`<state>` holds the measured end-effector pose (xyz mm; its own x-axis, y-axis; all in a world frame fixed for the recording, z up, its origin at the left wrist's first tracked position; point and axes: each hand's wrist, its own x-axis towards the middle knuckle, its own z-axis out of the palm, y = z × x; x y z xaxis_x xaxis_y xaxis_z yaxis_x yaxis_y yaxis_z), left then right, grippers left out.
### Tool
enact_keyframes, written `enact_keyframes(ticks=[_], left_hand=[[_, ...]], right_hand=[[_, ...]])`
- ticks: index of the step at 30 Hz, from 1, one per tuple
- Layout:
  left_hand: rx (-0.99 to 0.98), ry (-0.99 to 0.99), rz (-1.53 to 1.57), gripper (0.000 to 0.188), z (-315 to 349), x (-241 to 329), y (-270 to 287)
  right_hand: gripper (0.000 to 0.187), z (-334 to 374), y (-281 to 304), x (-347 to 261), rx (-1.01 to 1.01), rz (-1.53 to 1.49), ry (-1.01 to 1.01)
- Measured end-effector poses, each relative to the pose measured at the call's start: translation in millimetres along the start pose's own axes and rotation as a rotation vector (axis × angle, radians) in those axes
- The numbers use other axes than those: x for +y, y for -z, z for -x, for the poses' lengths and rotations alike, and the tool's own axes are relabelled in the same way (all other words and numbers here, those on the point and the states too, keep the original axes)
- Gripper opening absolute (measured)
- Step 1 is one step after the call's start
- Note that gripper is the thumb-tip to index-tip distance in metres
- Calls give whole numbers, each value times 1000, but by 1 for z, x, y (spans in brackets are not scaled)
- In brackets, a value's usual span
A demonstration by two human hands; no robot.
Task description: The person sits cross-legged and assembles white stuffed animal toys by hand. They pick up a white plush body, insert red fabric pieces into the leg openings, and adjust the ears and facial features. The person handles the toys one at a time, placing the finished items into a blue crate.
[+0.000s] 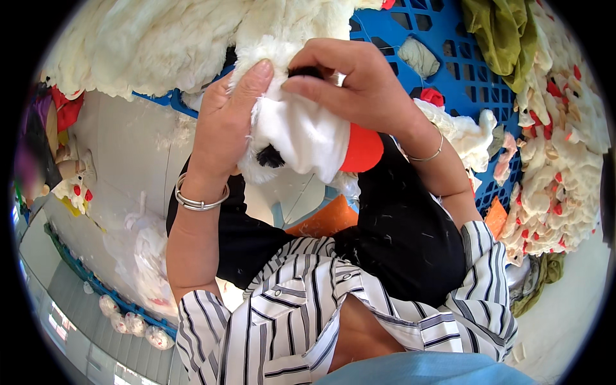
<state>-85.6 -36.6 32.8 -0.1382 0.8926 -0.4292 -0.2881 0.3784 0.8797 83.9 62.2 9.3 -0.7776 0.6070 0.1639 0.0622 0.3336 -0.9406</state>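
A white plush toy piece (301,128), limp and unstuffed-looking, hangs between my hands above my lap. It has a red part (363,149) at its right end and a black tuft (270,156) low on its left side. My left hand (226,125) grips its left edge, thumb pressed on top and the other fingers hidden behind. My right hand (359,80) pinches at a second black tuft (305,72) near the top edge, thumb and fingers bent around it. Whether a small tool is in those fingers I cannot tell.
White plush fabric (147,45) is heaped at the far left. A blue plastic crate (459,83) stands at the right, with olive cloth (504,32) over its edge. Beyond it lies a large pile of white and red plush pieces (555,186). Clear plastic bags (151,256) lie left.
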Motion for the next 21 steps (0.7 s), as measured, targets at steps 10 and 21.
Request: enact_keyframes(ticks=[10, 21], left_hand=[[-109, 38, -99, 28, 6, 6, 9], [51, -3, -69, 27, 2, 3, 12]], right_hand=[[11, -3, 14, 4, 202, 12, 19], [15, -1, 15, -13, 132, -45, 170]])
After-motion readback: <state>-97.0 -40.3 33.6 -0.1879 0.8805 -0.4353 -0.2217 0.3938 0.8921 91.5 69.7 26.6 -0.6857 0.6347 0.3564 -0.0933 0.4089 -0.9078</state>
